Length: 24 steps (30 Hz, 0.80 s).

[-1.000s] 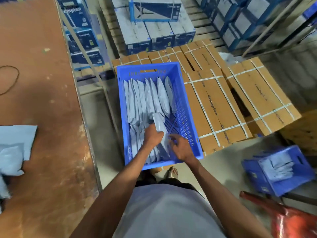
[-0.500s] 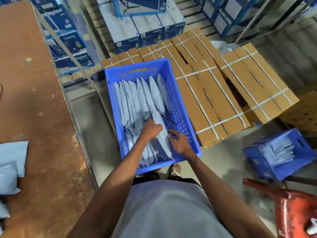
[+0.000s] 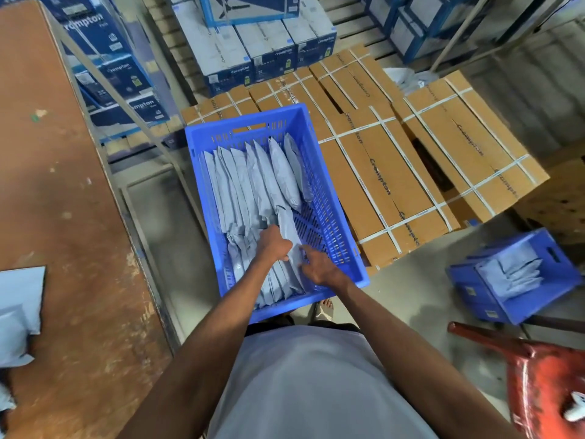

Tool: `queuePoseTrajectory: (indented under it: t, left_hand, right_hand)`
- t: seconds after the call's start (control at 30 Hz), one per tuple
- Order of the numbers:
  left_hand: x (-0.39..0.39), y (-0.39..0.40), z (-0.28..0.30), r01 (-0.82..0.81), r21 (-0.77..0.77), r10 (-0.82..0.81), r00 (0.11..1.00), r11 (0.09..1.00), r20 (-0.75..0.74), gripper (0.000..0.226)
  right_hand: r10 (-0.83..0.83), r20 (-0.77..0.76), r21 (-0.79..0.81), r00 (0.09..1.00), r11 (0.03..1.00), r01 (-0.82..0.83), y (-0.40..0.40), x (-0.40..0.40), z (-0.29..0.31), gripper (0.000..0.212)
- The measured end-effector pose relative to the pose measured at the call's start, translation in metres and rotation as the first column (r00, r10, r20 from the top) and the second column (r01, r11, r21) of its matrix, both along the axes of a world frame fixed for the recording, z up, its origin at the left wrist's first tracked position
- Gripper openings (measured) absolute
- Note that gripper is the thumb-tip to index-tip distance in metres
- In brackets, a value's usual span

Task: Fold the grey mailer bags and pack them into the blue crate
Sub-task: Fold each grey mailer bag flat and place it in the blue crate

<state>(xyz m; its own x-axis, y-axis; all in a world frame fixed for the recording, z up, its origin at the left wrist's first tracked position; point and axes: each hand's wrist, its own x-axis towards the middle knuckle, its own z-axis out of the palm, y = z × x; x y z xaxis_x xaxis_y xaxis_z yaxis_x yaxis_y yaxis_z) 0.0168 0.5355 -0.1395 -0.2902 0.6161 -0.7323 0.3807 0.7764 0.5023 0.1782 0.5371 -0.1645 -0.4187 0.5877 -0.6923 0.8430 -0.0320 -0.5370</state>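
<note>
blue slotted crate [image 3: 329, 217], grey bags [image 3: 253, 185], seemingly red chair [image 3: 544, 384]

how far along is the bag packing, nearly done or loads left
Done: two rows of folded bags stand on edge in the left part of the crate. In hand: the left hand and right hand are tucking one more bag into the near row. Left: the crate's right side shows bare floor, and unfolded bags lie on the table. Roughly midway.
</note>
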Motion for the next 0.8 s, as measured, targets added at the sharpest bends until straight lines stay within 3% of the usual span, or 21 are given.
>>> queuePoseTrajectory:
  t: [0.1, 0.3, 0.43, 0.57, 0.7, 0.8]
  left_hand:
    - [-0.001, -0.002, -0.002, 0.023, 0.008, -0.023, 1.0, 1.0, 0.019, 0.023]
    - [0.004, -0.03, 0.016, -0.044, 0.24, 0.111, 0.955, 0.97, -0.275, 0.039]
    - [0.0, -0.048, 0.0, 0.114, 0.124, -0.07, 0.947, 0.986, -0.313, 0.055]
    - [-0.002, -0.049, -0.005, 0.256, 0.094, -0.21, 0.916, 0.962, -0.34, 0.055]
    - [0.001, -0.049, -0.003, 0.212, 0.116, -0.16, 0.924, 0.97, -0.347, 0.052]
    - [0.004, -0.054, -0.005, 0.267, 0.128, -0.184, 0.874, 0.955, -0.45, 0.06]
  right_hand:
    - [-0.035, -0.033, 0.025, 0.999, 0.999, 0.036, 0.001, -0.001, -0.002, 0.061]
    - [-0.091, -0.025, -0.092, 0.995, 0.992, 0.089, 0.003, -0.004, -0.018, 0.065]
    - [-0.171, -0.039, -0.154, 0.984, 0.975, 0.163, 0.006, -0.011, -0.011, 0.078]
    - [-0.201, -0.044, -0.229, 0.979, 0.955, 0.186, 0.008, -0.013, -0.01, 0.074]
    - [-0.237, -0.138, -0.087, 0.962, 0.97, 0.227, 0.003, -0.013, -0.006, 0.057]
    - [-0.17, -0.249, 0.079, 0.953, 0.978, 0.195, 0.002, -0.011, -0.007, 0.062]
